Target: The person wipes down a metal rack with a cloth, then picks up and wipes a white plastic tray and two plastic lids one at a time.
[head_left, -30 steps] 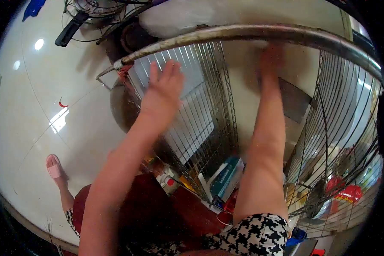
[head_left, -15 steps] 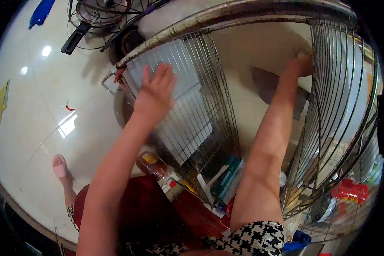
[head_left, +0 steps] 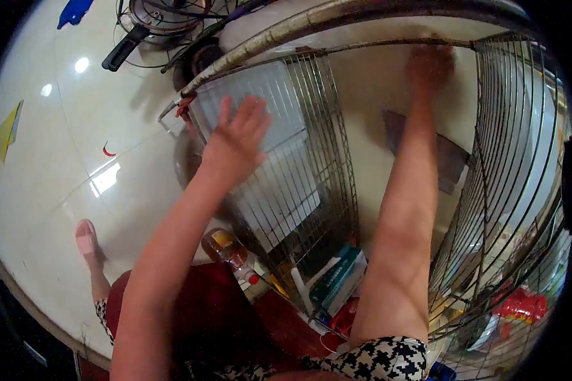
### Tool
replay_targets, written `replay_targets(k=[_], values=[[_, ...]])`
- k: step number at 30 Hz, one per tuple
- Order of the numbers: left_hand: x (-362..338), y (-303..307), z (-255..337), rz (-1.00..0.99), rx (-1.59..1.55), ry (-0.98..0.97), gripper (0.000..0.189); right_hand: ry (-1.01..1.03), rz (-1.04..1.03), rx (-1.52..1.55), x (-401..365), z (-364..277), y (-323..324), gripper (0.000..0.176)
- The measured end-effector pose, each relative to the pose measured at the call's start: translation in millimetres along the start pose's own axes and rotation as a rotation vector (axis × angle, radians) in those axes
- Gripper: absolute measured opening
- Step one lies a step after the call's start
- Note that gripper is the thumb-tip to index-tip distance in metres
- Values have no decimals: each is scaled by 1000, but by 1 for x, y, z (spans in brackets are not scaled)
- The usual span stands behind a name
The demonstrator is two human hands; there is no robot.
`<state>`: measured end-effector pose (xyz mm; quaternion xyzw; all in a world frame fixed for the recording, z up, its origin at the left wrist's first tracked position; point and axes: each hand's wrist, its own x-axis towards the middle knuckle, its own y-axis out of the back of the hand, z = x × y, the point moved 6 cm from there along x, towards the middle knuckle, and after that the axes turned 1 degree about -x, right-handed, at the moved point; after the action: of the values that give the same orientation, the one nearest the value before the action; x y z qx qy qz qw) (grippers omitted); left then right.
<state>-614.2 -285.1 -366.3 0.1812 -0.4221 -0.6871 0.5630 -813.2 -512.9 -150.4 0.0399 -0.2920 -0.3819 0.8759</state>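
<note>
A large round wire fan guard with a thick metal rim stands on edge in front of me. My left hand lies flat with fingers spread against the wire grille on the left side. My right hand reaches up inside the guard near the top of the rim, blurred; whether it grips a wire is unclear. A second curved section of wire grille bulges at the right.
A fan motor with cables lies on the glossy tiled floor at the top left. A bottle, a teal box and red packets sit low near my knees. My foot in a pink slipper stands at left.
My right hand swung right to the grille edge, then back up to the top under the rim. My left hand stayed spread on the grille. The guard tilted slightly.
</note>
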Motion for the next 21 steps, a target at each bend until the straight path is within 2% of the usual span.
replay_targets(k=[1,8,10,11,13,17,19,21], values=[[0,0,0,12,-6,-7,69,74,-160,10,-2,-12,-11,42],[-1,0,-2,13,20,-17,68,234,-173,209,-78,-109,-32,33],[0,0,-1,-11,32,-2,68,244,-269,216,-104,-131,-49,20],[1,2,-2,-8,42,1,68,241,-262,223,-113,-135,-56,20],[0,2,0,1,41,-14,69,348,-81,365,-136,-135,-49,20],[-2,0,-1,43,56,-28,71,369,-92,405,-165,-124,-40,21],[0,0,-1,-2,50,-10,71,239,-236,437,-180,-114,-49,21],[-1,0,-1,-15,68,-11,70,245,-251,446,-197,-107,-47,23]])
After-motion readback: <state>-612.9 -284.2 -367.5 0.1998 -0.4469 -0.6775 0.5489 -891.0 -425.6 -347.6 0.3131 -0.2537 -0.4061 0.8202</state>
